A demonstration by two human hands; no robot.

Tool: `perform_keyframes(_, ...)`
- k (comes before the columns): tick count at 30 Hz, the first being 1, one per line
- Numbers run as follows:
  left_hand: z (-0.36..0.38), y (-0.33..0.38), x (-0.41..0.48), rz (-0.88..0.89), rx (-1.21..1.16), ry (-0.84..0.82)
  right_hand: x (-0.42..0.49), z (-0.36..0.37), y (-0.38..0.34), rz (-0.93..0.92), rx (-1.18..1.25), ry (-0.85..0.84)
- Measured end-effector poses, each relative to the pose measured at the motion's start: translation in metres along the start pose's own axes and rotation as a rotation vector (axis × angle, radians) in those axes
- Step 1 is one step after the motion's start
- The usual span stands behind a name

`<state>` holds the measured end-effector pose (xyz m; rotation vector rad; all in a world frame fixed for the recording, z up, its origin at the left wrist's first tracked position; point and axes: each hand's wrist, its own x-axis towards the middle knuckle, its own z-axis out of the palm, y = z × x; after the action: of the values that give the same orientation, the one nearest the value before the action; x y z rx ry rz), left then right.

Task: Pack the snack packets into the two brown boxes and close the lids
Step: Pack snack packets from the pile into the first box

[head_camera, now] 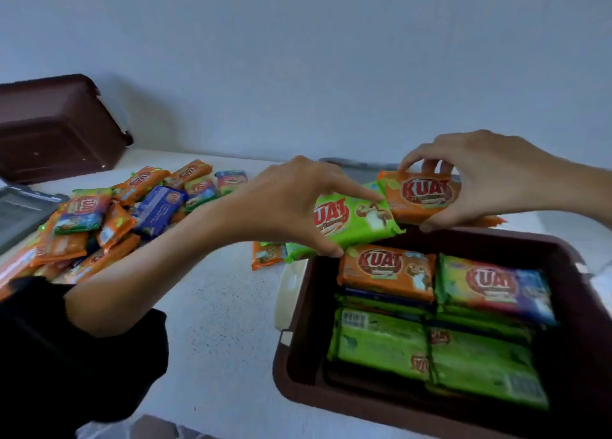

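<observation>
Head view. Open brown box (288,365) sits at near right on the white table (225,322), partly filled: green packets laid flat in the near rows, with an orange-wrapped one and a green-and-blue one on top in the far row. Left hand (291,203) grips a green packet (351,221) between the thumb at its near edge and the fingers on top, index finger stretched along it. The packet is tilted and held over the box's far left corner. Right hand (490,177) pinches an orange packet (420,193), with the fingers curled over its far edge and the thumb at its near edge. It is held above the far rim of the box, touching or overlapping the green packet's right end. Loose pile of packets (116,213) lies on the table at left, behind the left forearm. One small orange pack (265,255) lies alone just left of the box. Second brown box (56,130) stands at far left against the wall (331,58); whether its lid is on cannot be told. Grey lid (20,210) shows at the left edge. Black sleeve (66,356) covers the left arm above the elbow.
</observation>
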<state>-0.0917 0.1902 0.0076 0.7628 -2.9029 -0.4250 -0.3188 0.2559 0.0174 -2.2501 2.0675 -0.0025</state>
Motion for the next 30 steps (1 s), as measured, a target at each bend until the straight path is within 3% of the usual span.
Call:
perform_keyframes(5, 0.026, 0.036, 0.006, 0.231, 0.049, -0.206, -0.068, 0.020, 0.008, 0.090, -0.039, -0.200)
perform_keyframes(12, 0.076, 0.053, 0.014, 0.375, 0.234, -0.432, -0.112, 0.061, -0.001, 0.107, -0.063, -0.317)
perform_keyframes(19, 0.110, 0.051, 0.013, 0.365, 0.357, -0.405, -0.121, 0.097, -0.010, 0.053, -0.178, -0.261)
perform_keyframes(22, 0.116, 0.050, 0.009, 0.360, 0.379, -0.384, -0.121, 0.110, -0.003, 0.000, -0.264, -0.124)
perform_keyframes(30, 0.118, 0.058, 0.009, 0.349, 0.391, -0.355, -0.118, 0.110, -0.011, -0.090, -0.283, -0.315)
